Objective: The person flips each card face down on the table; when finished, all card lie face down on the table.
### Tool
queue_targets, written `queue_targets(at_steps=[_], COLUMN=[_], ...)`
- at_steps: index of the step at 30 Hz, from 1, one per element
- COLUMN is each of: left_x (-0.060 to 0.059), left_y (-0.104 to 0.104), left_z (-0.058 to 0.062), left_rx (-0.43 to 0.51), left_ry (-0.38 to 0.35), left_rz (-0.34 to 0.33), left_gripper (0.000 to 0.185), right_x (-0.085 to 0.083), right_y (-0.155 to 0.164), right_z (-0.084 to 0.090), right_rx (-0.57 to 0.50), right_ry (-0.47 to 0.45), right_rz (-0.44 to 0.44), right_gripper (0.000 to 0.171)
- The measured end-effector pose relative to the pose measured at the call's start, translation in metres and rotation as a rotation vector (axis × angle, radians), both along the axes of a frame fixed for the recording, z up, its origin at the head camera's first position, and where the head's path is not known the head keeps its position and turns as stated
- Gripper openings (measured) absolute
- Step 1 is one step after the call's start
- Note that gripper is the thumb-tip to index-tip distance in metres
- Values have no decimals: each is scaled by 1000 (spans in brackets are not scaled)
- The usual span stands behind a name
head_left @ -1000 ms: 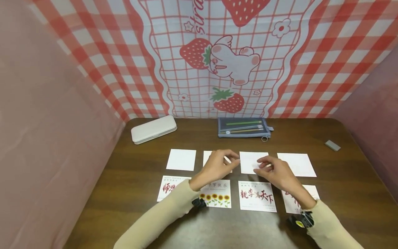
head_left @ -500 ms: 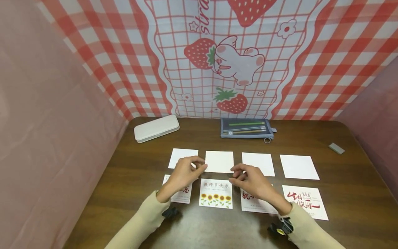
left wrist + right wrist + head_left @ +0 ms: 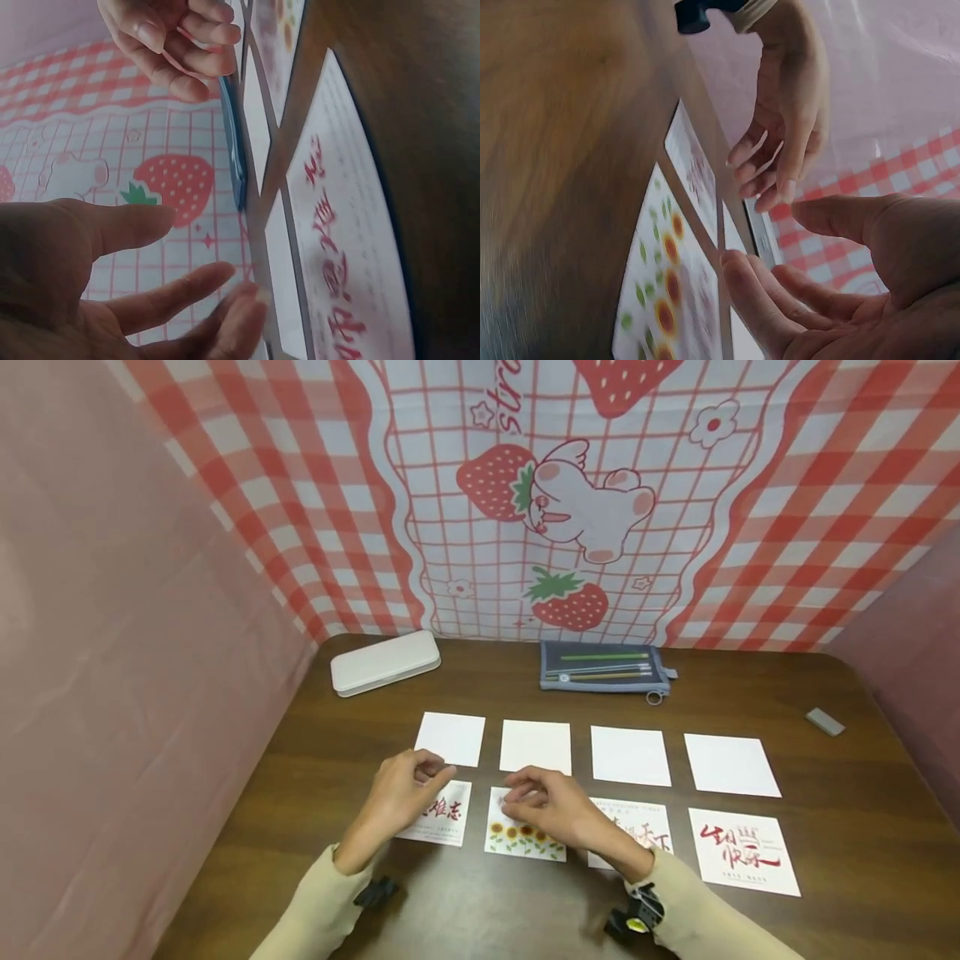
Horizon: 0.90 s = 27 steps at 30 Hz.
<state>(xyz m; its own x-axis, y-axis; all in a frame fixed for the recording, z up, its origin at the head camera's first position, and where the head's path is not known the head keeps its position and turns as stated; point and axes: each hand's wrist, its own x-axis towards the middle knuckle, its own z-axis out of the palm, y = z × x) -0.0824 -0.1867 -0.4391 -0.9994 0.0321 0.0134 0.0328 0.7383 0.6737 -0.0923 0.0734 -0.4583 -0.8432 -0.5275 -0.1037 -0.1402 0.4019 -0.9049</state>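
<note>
My left hand (image 3: 397, 789) hovers over the leftmost cards with loosely bent fingers, holding nothing. Under it lie a blank white card (image 3: 459, 739) and a card with red brush lettering (image 3: 450, 814), partly covered. My right hand (image 3: 558, 806), also holding nothing, is above the sunflower card (image 3: 525, 843) and hides part of its print. Just behind that lies a second blank card (image 3: 536, 745). In the left wrist view the left thumb and fingers (image 3: 135, 227) stand apart. The right wrist view likewise shows a gap between the right thumb (image 3: 836, 214) and fingers.
Farther right lie two blank cards, the nearer one (image 3: 630, 756) and the outer one (image 3: 731, 766). In front are a partly hidden red-lettered card (image 3: 652, 818) and a birthday card (image 3: 746, 852). A white case (image 3: 386, 662), mesh pencil pouch (image 3: 603, 667) and grey eraser (image 3: 825, 722) lie behind.
Both hands have moved left across the rows, the right from beside the third blank card to above the sunflower card. The birthday card has come into full view. The cards keep their layout.
</note>
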Motion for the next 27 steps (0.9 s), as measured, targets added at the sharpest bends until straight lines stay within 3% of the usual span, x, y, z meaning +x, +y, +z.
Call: queue_targets(at_steps=[7,11,15,21,27], left_x=[10,16,20,27,37], left_y=[-14,-24,-33,-38,-36], left_z=[-2,-3,-1,-3,-6], left_rx=[-89,-75,-49,-13,32], left_ry=[-51,-93,-137,-171,-178], left_rz=[67,107,123,116,130], left_gripper=[40,49,51,55,52], right_x=[6,9,12,15,19], right_y=[-17,-29,-38,-40,-41], right_z=[-6,-6,-6,-5,-3], right_rx=[-251,-393,-478,-519,-551], right_ry=[-282,-491,-639,-734,-773], right_rz=[13,-24,-66,-98,-122], right_gripper=[55,61,63,69,73])
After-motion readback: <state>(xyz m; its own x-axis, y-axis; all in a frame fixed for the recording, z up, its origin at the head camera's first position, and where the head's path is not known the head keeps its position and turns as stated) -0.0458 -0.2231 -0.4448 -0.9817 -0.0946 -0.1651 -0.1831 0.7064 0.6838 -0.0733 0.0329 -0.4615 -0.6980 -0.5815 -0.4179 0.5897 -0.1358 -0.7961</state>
